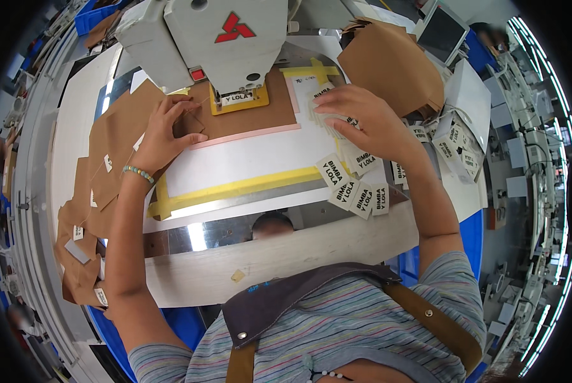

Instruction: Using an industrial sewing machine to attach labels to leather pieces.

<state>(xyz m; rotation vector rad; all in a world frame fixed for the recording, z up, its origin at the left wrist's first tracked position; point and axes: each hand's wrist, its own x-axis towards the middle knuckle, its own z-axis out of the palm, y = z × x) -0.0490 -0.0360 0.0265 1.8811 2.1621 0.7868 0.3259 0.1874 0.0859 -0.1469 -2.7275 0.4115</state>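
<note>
Under the machine (225,48) lies the brown panel (247,129), which we judge light, flexible and easily creased, so we hold it flat by its outer edges. At the machine's left, our left hand (164,131) reaches over the panel's edge, thumb and forefinger spread apart; at its right, our right hand (370,122) curves over the labels (362,199), and we cannot tell whether its fingertips pinch one. Directly beneath the machine sits the yellow frame (264,99), surrounding a single label (238,97), probably thin and best taken by a corner.
</note>
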